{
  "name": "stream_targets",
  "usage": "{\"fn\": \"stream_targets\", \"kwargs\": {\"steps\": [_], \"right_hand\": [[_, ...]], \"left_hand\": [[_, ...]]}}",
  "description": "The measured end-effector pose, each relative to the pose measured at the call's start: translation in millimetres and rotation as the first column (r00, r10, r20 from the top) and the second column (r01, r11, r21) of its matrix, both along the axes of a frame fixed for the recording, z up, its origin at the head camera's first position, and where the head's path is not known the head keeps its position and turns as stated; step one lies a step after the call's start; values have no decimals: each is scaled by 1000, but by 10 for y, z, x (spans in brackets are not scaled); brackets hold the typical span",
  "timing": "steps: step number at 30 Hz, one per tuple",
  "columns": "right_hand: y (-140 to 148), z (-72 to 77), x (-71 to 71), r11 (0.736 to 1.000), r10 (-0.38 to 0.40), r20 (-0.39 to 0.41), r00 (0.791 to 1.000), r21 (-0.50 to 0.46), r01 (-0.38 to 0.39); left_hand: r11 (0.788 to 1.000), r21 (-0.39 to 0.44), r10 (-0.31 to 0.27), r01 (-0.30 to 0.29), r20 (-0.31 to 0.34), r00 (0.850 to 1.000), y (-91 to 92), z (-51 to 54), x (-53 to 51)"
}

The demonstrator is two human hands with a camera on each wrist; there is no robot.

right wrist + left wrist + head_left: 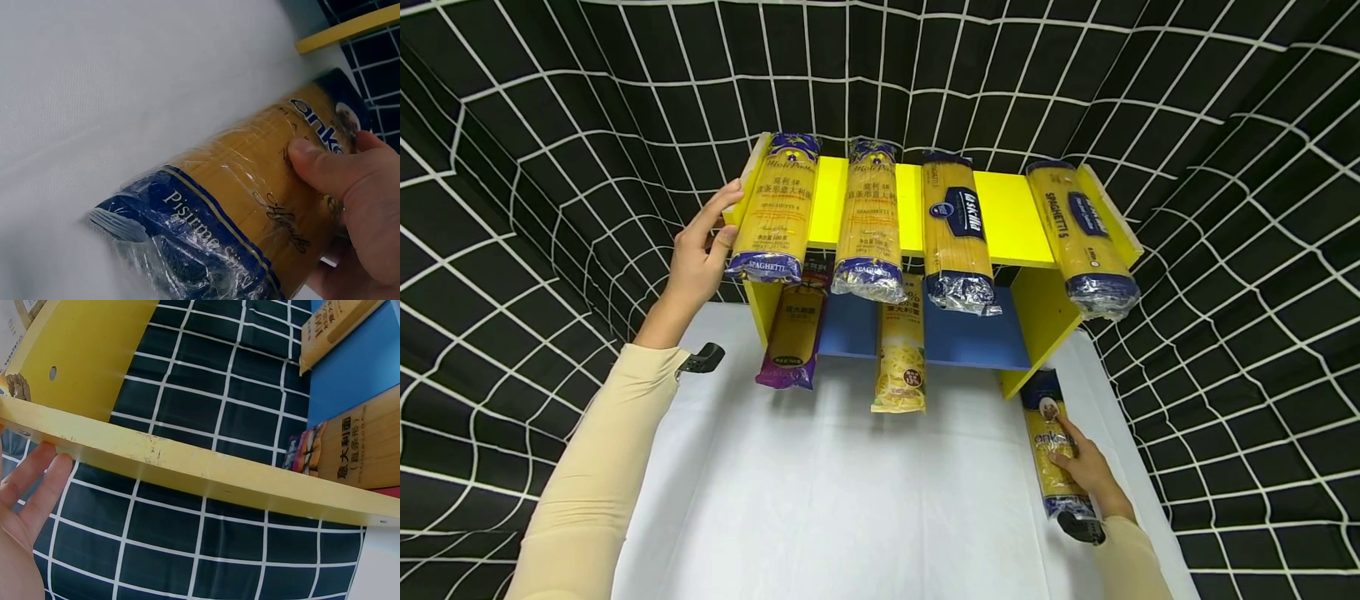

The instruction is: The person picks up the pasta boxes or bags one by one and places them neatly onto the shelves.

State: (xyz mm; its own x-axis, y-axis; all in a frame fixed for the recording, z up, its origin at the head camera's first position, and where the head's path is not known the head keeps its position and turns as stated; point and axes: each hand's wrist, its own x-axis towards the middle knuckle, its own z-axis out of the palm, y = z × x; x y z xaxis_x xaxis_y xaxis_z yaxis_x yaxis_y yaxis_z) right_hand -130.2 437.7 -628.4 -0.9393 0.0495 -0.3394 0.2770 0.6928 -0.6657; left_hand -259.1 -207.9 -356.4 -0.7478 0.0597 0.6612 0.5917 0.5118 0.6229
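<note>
My right hand [1090, 475] grips a pack of spaghetti [250, 181] with a blue band, beside the shelf's right side. In the right wrist view the thumb presses on its front and the other fingers reach round its edge. The fingers of my left hand [694, 262] look fairly straight and touch the outer face of the shelf's left side panel [187, 464]. Next to that hand, a blue-and-yellow spaghetti pack [777, 208] lies on the upper tier of the yellow shelf [910, 204].
Along the upper tier lie more packs, including a Mioli pack [868, 221], a La Sicilia-like pack [957, 225] and one at right [1078, 233]. The blue lower tier [973, 337] bears a purple-ended pack [793, 333] and a yellow pack [901, 358]. White cloth [850, 500] covers the table.
</note>
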Motion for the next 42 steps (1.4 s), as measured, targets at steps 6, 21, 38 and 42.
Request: {"fn": "stream_targets", "kwargs": {"steps": [6,21,38,42], "right_hand": [[-12,39,-54,998,69,51,996,-4,-69],[-55,77,-82,999,27,72,997,-23,-25],[-93,135,134,994,-53,41,998,-94,56],[-57,187,213,991,-32,37,999,-129,36]], "left_hand": [[1000,-13,18,-18,7,1000,-73,-103,-115],[1000,-11,13,-13,5,1000,-85,-116,-119],[1000,-8,6,-6,2,1000,-68,-94,-107],[1000,-19,19,-19,6,1000,-73,-122,-131]]}}
